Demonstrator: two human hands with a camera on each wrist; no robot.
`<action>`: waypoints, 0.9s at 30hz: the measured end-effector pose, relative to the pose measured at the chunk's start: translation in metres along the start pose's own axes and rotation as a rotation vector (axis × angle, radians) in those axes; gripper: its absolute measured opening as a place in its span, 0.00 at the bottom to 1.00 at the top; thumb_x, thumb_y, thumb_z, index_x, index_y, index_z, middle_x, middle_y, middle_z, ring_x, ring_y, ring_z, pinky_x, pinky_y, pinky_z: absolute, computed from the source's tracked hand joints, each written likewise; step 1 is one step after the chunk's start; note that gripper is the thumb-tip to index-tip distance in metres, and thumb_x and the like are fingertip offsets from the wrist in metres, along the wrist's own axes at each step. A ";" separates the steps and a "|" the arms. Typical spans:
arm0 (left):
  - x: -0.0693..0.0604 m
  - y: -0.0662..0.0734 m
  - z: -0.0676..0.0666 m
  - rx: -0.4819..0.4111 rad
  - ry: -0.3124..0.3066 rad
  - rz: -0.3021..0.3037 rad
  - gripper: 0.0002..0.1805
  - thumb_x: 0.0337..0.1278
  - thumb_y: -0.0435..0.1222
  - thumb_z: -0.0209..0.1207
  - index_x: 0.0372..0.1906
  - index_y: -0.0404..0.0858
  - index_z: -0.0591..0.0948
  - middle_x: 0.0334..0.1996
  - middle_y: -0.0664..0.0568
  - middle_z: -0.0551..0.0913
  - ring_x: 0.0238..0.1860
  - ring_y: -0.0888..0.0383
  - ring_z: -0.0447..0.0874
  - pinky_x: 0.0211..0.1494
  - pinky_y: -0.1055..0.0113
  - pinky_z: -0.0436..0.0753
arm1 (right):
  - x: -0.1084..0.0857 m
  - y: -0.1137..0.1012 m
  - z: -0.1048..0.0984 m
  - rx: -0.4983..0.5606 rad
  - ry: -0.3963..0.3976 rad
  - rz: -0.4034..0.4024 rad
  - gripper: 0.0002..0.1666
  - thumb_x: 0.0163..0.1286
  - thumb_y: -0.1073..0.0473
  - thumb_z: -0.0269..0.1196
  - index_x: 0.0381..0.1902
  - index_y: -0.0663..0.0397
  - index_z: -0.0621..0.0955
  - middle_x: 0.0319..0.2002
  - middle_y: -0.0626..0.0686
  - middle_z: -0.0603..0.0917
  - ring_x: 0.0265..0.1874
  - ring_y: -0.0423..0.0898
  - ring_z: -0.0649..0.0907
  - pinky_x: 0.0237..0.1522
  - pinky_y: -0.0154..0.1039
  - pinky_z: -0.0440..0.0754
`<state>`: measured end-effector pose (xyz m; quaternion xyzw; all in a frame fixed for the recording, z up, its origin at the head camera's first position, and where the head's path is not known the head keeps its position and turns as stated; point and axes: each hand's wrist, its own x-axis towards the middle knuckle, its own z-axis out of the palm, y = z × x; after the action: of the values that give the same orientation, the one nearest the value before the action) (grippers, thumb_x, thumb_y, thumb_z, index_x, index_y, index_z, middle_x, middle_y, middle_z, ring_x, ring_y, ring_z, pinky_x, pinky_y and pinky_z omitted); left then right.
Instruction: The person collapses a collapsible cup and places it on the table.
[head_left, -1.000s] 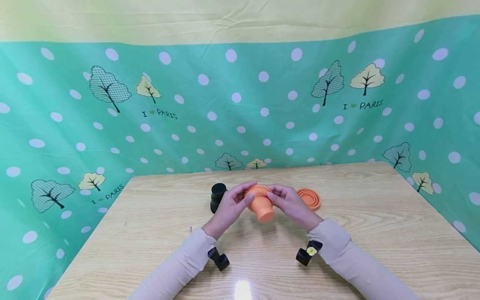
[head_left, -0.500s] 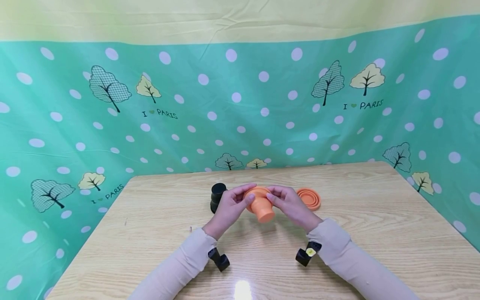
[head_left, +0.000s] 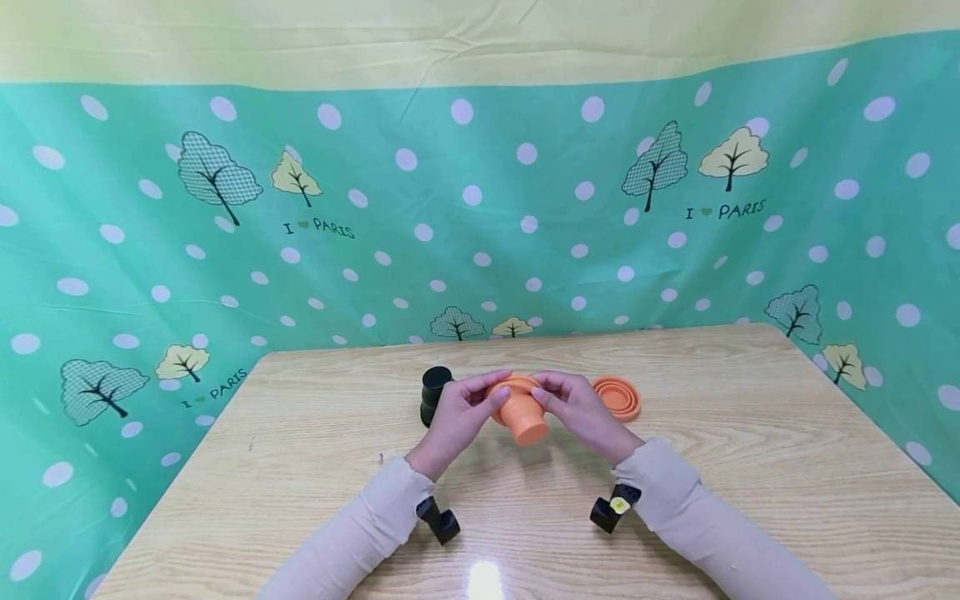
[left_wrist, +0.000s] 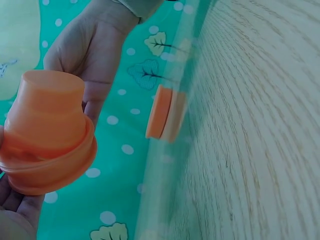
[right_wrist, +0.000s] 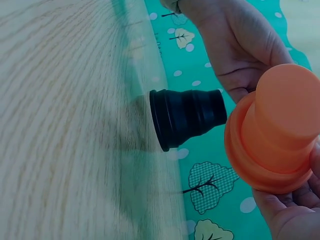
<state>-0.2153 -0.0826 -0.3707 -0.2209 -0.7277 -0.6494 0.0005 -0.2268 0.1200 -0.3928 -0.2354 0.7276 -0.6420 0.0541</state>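
An orange collapsible cup [head_left: 522,414] is held above the table by both hands, its narrow base tilted down and toward the camera. My left hand [head_left: 459,421] grips its wide rim from the left, thumb on the outside. From the right, my right hand [head_left: 585,413] pinches the same rim. In the left wrist view the cup [left_wrist: 47,120] shows its rim section folded around the narrower part. The right wrist view shows the cup's round base [right_wrist: 290,102] and the folded ring around it. The inside of the cup is hidden.
Behind my left hand a black stepped cup [head_left: 435,392] stands on the wooden table [head_left: 337,417], narrow end up. A flat, collapsed orange piece with concentric rings [head_left: 619,398] lies beyond my right hand. A green dotted cloth [head_left: 480,225] hangs behind the table.
The cup's rim has dipped slightly and its narrow part looks a little shorter. Both hands keep their hold and have hardly moved.
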 end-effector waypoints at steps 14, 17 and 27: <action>0.004 -0.021 0.000 -0.026 0.051 -0.010 0.17 0.61 0.31 0.58 0.54 0.30 0.79 0.51 0.39 0.81 0.43 0.63 0.82 0.44 0.72 0.82 | 0.001 0.000 0.002 -0.024 0.015 -0.012 0.19 0.73 0.59 0.53 0.54 0.68 0.76 0.46 0.62 0.82 0.38 0.39 0.82 0.43 0.34 0.81; 0.007 -0.030 -0.001 -0.027 0.067 -0.003 0.18 0.61 0.34 0.59 0.54 0.31 0.80 0.50 0.41 0.82 0.43 0.62 0.83 0.42 0.71 0.82 | 0.001 -0.001 0.002 -0.039 0.011 -0.021 0.19 0.73 0.59 0.54 0.54 0.67 0.76 0.44 0.61 0.82 0.36 0.40 0.81 0.40 0.34 0.81; 0.009 -0.034 -0.003 -0.061 0.009 -0.021 0.23 0.61 0.41 0.59 0.57 0.31 0.77 0.51 0.43 0.82 0.47 0.59 0.82 0.47 0.69 0.81 | 0.001 -0.001 0.001 -0.070 0.050 -0.017 0.19 0.72 0.59 0.55 0.55 0.66 0.77 0.43 0.59 0.82 0.36 0.41 0.81 0.39 0.35 0.81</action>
<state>-0.2354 -0.0850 -0.4000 -0.2104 -0.7098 -0.6721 -0.0099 -0.2269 0.1188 -0.3915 -0.2270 0.7487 -0.6224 0.0223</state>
